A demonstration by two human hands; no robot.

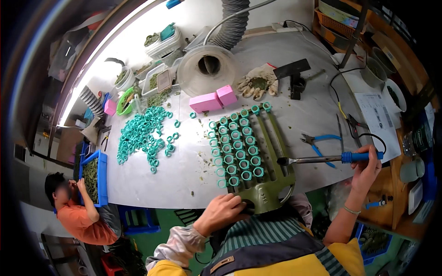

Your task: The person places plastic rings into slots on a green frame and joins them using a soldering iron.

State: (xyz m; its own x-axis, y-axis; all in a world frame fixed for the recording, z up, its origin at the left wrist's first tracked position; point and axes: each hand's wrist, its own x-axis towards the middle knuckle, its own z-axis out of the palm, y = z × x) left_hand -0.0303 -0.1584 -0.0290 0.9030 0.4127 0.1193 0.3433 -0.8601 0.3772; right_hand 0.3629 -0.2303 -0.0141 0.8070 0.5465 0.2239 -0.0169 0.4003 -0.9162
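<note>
My left hand point(221, 212) is closed on the near left edge of an olive-green slotted plastic frame point(265, 195) at the table's front. Several teal rings point(246, 175) sit in rows on its bars. The frame's right-hand bars carry fewer rings. My right hand point(367, 166) grips the blue handle of a soldering iron point(317, 159). The iron points left, its dark tip over or against the frame's right side; contact cannot be made out. Left of the frame lies a loose pile of teal rings point(142, 131).
Behind the frame are pink blocks point(206, 102), a stained glove point(260, 83) and a clear tub point(189, 76) with a duct. Blue-handled pliers point(317, 140) lie near the iron. A blue crate point(102, 179) stands at left, beside a seated person point(87, 223) in orange.
</note>
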